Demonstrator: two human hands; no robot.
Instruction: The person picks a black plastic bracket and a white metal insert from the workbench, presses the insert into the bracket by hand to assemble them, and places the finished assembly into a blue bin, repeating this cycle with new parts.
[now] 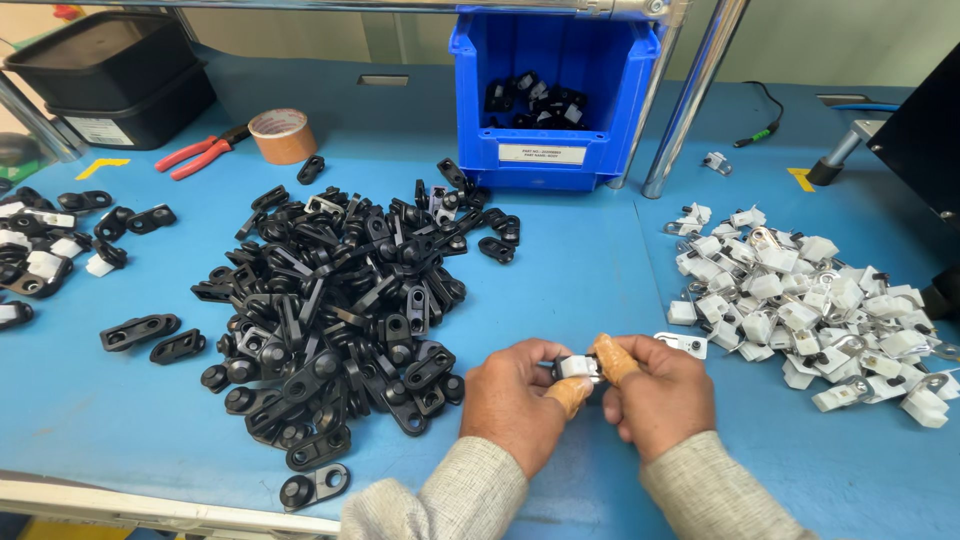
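My left hand [515,400] and my right hand [660,395] meet low in the head view, over the blue table [590,270]. Both pinch one small part [578,367], a white clip on a black piece, between thumbs and forefingers. Tan rubber cots cover my left thumb and right forefinger. A big heap of black plastic clips [340,300] lies just left of my left hand. A pile of white clips with metal rings [810,310] lies to the right of my right hand. One loose white clip [683,344] rests beside my right hand.
A blue bin [555,100] with black-and-white parts stands at the back centre, between metal posts [690,100]. Tape roll [282,135] and red pliers [198,155] lie back left, near black trays [110,75]. Assembled parts [40,250] sit at the far left edge.
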